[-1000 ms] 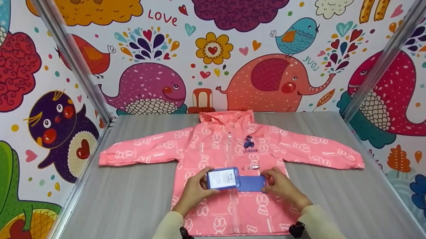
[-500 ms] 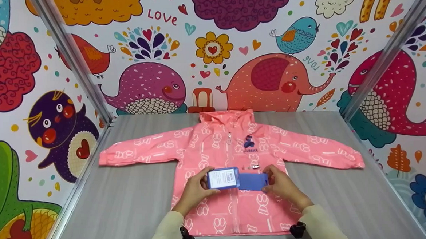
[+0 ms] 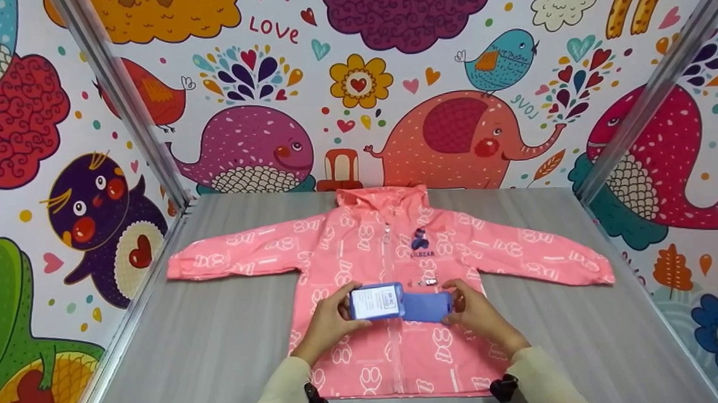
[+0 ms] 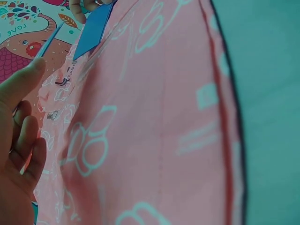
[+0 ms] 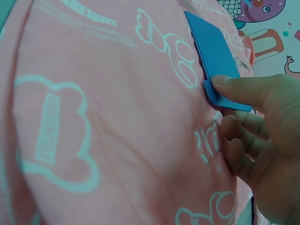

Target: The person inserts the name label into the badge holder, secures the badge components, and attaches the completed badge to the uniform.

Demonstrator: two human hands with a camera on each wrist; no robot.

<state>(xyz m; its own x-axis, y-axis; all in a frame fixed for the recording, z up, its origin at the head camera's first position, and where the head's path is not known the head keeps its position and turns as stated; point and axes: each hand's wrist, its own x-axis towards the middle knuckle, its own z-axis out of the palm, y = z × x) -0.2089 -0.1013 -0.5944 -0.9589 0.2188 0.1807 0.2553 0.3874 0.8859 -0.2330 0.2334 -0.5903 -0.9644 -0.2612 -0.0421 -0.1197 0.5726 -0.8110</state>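
Observation:
My left hand (image 3: 335, 316) pinches a blue-framed badge holder (image 3: 375, 301) with a white printed card face, held above the pink jacket (image 3: 367, 348). A plain blue plastic panel (image 3: 427, 307) is gripped at its outer end by my right hand (image 3: 472, 311), thumb on top in the right wrist view. In the head view the panel's inner end meets the holder's right edge; a gap shows between the two in the left wrist view. On the jacket's chest, just beyond the panel, is a small metal clip (image 3: 429, 281).
The jacket lies face up, its left-hand sleeve (image 3: 239, 254) and right-hand sleeve (image 3: 540, 250) spread wide across the grey table (image 3: 177, 358). Metal posts (image 3: 136, 109) and cartoon-printed walls (image 3: 361, 127) enclose the back and sides.
Over the last second the blue panel has shifted very slightly right with my right hand. The badge holder's tilt has altered a little; the jacket stays put.

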